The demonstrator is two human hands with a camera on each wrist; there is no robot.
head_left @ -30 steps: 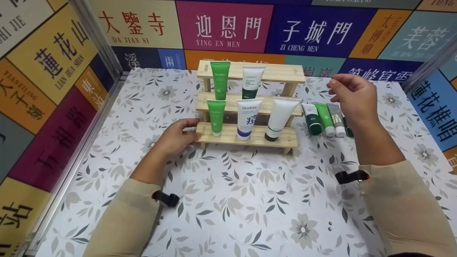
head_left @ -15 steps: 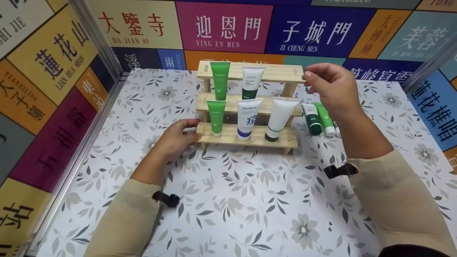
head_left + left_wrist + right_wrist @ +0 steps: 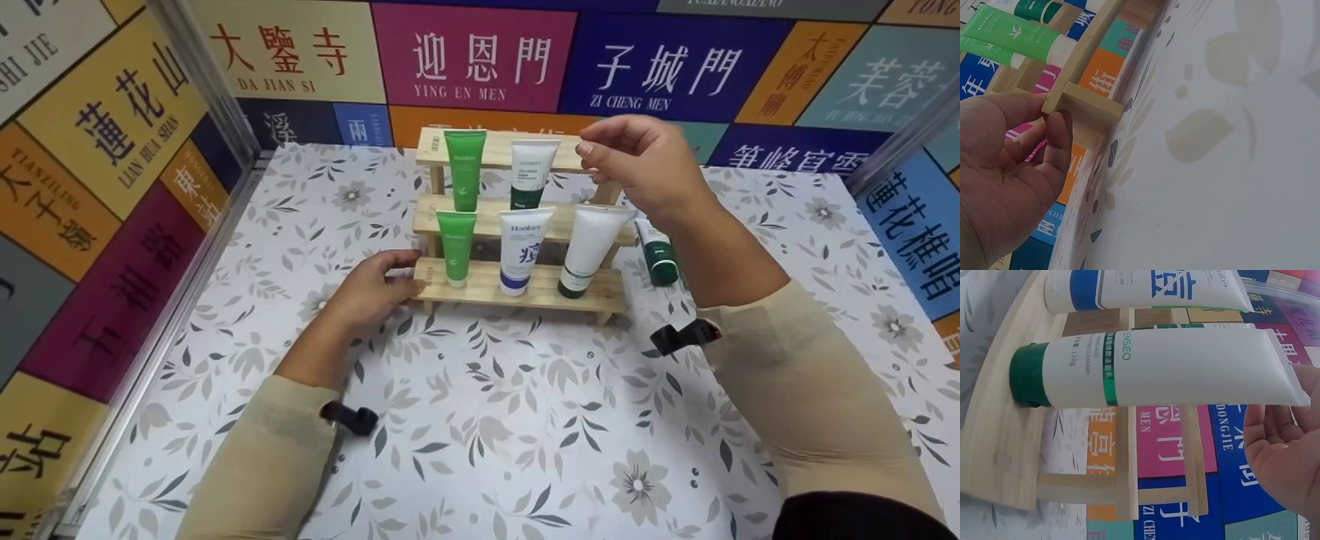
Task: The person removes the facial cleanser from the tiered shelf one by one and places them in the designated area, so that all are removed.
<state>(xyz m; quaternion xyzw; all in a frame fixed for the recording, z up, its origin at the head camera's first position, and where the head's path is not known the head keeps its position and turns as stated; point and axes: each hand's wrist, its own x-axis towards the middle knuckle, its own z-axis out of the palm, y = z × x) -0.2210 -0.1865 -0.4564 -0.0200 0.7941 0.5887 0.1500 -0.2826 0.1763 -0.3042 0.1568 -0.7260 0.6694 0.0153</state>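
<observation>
My left hand (image 3: 375,289) pinches the left end of the lowest shelf of a three-tier wooden rack (image 3: 480,296); thumb and fingers meet at its corner in the left wrist view. My right hand (image 3: 645,165) hovers by the right end of the top shelf, fingers loosely bent, with nothing visible in them. Across the bottom tier stand a small green tube (image 3: 455,247), a white tube with a blue base (image 3: 523,255) and a white tube with a dark green cap (image 3: 592,247). A green tube (image 3: 465,169) and a white-and-green tube (image 3: 534,169) stand on the middle tier.
A dark green and white tube (image 3: 658,259) lies on the table right of the rack, with my right forearm covering the space beside it. Floral cloth (image 3: 480,435) covers the table. Printed panels (image 3: 472,52) rise behind and at both sides.
My right hand has moved left from above the tubes lying on the table to the rack's top right, and its arm now hides most of them. The left hand stays on the shelf.
</observation>
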